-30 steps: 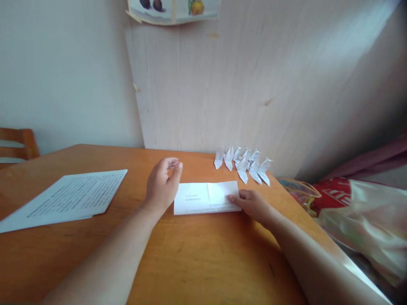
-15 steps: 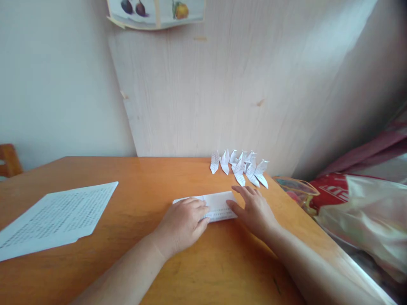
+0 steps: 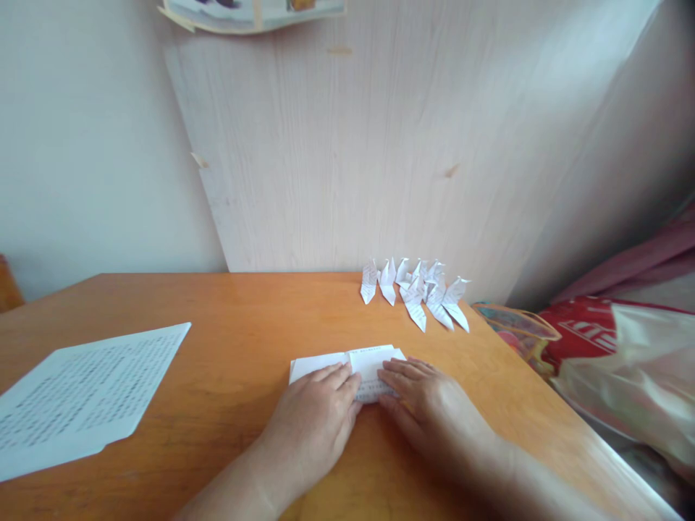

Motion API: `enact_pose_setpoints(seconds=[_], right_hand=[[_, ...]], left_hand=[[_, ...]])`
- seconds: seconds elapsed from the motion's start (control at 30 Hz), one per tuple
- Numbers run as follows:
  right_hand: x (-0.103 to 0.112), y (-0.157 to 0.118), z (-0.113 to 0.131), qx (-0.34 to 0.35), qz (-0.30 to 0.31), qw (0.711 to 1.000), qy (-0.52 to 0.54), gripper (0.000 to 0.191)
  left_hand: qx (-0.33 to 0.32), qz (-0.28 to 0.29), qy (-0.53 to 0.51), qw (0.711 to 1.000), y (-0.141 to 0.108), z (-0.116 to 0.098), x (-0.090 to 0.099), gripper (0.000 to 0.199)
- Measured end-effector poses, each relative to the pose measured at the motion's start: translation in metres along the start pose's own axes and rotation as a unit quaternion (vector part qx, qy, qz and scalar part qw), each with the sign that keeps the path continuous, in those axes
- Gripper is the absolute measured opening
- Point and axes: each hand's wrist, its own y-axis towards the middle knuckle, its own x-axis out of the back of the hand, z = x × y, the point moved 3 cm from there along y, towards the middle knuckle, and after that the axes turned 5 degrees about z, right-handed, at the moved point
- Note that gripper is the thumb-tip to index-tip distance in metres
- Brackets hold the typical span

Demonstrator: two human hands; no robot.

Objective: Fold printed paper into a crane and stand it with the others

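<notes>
A folded sheet of printed paper point(image 3: 371, 364) lies flat on the table, with a seam near its middle and lines of text on its right part. My left hand point(image 3: 318, 409) rests over its left half, fingers stretched out and pressing on the paper. On the right end lie the extended fingers of my right hand point(image 3: 428, 398), its thumb by the near edge. Neither hand is closed round the paper, though the fingertips cover parts of it. Beyond it, several folded paper cranes point(image 3: 415, 300) stand grouped at the table's back right.
Printed sheets point(image 3: 98, 394) are stacked on the left of the wooden table point(image 3: 244, 311). A pale board wall point(image 3: 337, 159) rises behind. Past the right table edge are a red bag point(image 3: 578, 329) and a whitish plastic bag point(image 3: 641, 369).
My right hand has come down from the paper's right edge onto its top, fingers now flat. Small shifts in the paper's folds show along its far edge. The camera view has tilted slightly.
</notes>
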Motion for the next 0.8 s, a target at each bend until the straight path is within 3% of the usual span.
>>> enact_pose_setpoints(seconds=[0.43, 0.8], right_hand=[[-0.005, 0.001, 0.002, -0.017, 0.042, 0.999, 0.018, 0.039], [-0.014, -0.004, -0.006, 0.007, 0.041, 0.999, -0.006, 0.043]], left_hand=[[0.029, 0.015, 0.002, 0.999, -0.002, 0.003, -0.005, 0.039], [0.045, 0.032, -0.002, 0.998, -0.001, 0.001, -0.004, 0.04]])
